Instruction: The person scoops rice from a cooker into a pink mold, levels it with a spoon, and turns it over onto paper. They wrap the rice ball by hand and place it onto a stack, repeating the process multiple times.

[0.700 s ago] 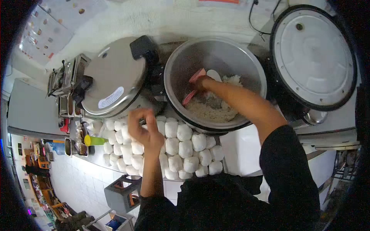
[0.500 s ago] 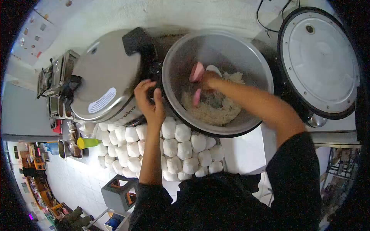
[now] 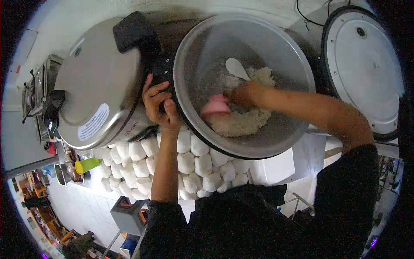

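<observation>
Inside the large rice pot [image 3: 286, 125], my right hand [image 3: 248, 94] is closed on a pink cup-shaped scoop [image 3: 217, 106], smeared by motion. The scoop is low over the white cooked rice [image 3: 241, 125], which lies heaped around the bottom. A white rice paddle [image 3: 236, 68] shows its rounded blade above that hand; its narrow end reaches toward the fingers. At the pot's left rim, my left hand [image 3: 160, 103] is open and palm-up, fingers loosely bent and apart, with its thumb right beside the rim.
A closed steel cooker [image 3: 101, 77] with black latches stands at left. The pot's raised lid [image 3: 362, 73] leans at right. Many white wrapped bundles [image 3: 185, 164] fill the table's front, near a yellow-green cup [image 3: 87, 165]. A grey stool [image 3: 129, 213] stands below.
The pink scoop has swung down toward the rice in my right hand. More of the white paddle shows. My left hand stays by the rim, its fingers more bent. The view has shifted.
</observation>
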A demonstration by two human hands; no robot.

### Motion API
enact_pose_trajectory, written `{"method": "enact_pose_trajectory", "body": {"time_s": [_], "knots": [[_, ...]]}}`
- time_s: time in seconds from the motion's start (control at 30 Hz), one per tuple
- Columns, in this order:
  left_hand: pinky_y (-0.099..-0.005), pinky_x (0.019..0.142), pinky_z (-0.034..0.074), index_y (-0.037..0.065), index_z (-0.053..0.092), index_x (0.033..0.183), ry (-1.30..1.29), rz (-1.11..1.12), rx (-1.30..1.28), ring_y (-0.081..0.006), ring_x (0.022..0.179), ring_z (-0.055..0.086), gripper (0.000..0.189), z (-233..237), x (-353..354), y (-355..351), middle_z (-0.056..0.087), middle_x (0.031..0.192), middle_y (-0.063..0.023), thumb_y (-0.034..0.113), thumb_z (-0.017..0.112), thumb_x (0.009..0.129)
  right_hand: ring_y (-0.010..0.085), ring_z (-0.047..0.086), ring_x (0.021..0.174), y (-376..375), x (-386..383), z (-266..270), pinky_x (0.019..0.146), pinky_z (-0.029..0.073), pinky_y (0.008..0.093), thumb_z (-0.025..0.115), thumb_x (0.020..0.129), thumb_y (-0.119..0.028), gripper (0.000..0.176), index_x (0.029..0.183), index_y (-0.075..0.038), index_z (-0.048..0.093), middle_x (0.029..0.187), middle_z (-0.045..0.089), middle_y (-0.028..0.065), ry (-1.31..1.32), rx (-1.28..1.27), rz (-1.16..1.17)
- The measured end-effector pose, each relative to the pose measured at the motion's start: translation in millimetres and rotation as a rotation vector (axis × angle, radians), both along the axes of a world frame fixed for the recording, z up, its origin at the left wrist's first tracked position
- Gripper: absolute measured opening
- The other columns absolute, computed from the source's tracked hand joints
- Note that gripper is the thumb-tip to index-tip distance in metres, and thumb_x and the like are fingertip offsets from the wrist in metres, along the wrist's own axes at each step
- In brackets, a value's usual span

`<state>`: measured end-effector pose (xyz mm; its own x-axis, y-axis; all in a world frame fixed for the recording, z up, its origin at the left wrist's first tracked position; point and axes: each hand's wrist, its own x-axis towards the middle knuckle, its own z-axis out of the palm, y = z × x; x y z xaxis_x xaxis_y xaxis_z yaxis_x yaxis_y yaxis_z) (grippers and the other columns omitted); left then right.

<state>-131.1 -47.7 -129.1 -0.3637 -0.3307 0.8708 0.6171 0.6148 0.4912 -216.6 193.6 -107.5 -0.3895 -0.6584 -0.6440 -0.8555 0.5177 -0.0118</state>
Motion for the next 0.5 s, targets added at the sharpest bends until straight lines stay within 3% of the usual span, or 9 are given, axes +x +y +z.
{"method": "enact_pose_trajectory", "body": {"time_s": [0.03, 0.13, 0.23, 0.33, 0.43, 0.5], "knots": [[-0.059, 0.101, 0.04, 0.002, 0.054, 0.08, 0.01, -0.005, 0.005, -0.0319, 0.095, 0.061, 0.027, -1, -2, -1, 0.063, 0.089, -0.017, 0.024, 0.048, 0.093, 0.0373, 0.067, 0.091, 6, 10, 3, 0.074, 0.055, 0.0474, 0.05, 0.093, -0.016, 0.031, 0.122, -0.007, 0.053, 0.101, 0.067, 0.0211, -0.028, 0.058, 0.013], [-0.0584, 0.102, 0.04, 0.001, 0.055, 0.08, 0.026, 0.004, 0.018, -0.0327, 0.096, 0.061, 0.029, -1, -4, 1, 0.063, 0.089, -0.0169, 0.026, 0.048, 0.094, 0.0374, 0.067, 0.089, 33, 35, 13, 0.077, 0.054, 0.0472, 0.051, 0.089, -0.023, 0.025, 0.099, -0.006, 0.067, 0.094, 0.068, 0.0209, -0.154, -0.138, -0.153], [-0.0587, 0.103, 0.038, 0.001, 0.055, 0.08, 0.017, 0.01, 0.016, -0.0341, 0.1, 0.06, 0.03, 4, -1, 3, 0.063, 0.091, -0.017, 0.026, 0.048, 0.094, 0.0402, 0.066, 0.088, 49, 34, 42, 0.076, 0.051, 0.049, 0.051, 0.094, -0.024, 0.031, 0.113, -0.001, 0.054, 0.094, 0.067, 0.0226, -0.247, 0.144, -0.065], [-0.0581, 0.105, 0.036, 0.001, 0.055, 0.082, -0.003, -0.035, 0.002, -0.0356, 0.105, 0.058, 0.029, -1, 0, 1, 0.064, 0.093, -0.017, 0.026, 0.048, 0.095, 0.0369, 0.065, 0.079, 57, 23, 69, 0.071, 0.05, 0.0455, 0.05, 0.095, -0.033, 0.035, 0.109, -0.001, 0.055, 0.084, 0.066, 0.0176, -0.298, 0.159, 0.02], [-0.0552, 0.106, 0.035, -0.001, 0.055, 0.086, -0.063, -0.025, -0.026, -0.0339, 0.105, 0.059, 0.026, 8, 5, 1, 0.064, 0.096, -0.0171, 0.023, 0.048, 0.096, 0.0238, 0.058, 0.059, 64, 13, 119, 0.054, 0.047, 0.0375, 0.049, 0.097, -0.042, 0.04, 0.103, -0.004, 0.056, 0.069, 0.058, 0.0083, -0.599, 0.127, -0.442], [-0.0536, 0.107, 0.035, -0.001, 0.055, 0.087, -0.132, -0.046, -0.023, -0.0331, 0.105, 0.059, 0.024, 18, 9, 0, 0.065, 0.098, -0.0168, 0.021, 0.049, 0.095, 0.0148, 0.049, 0.051, 67, 27, 155, 0.045, 0.04, 0.0313, 0.048, 0.097, -0.047, 0.042, 0.102, -0.006, 0.055, 0.065, 0.051, 0.0033, -0.719, -0.043, -0.728]]}}
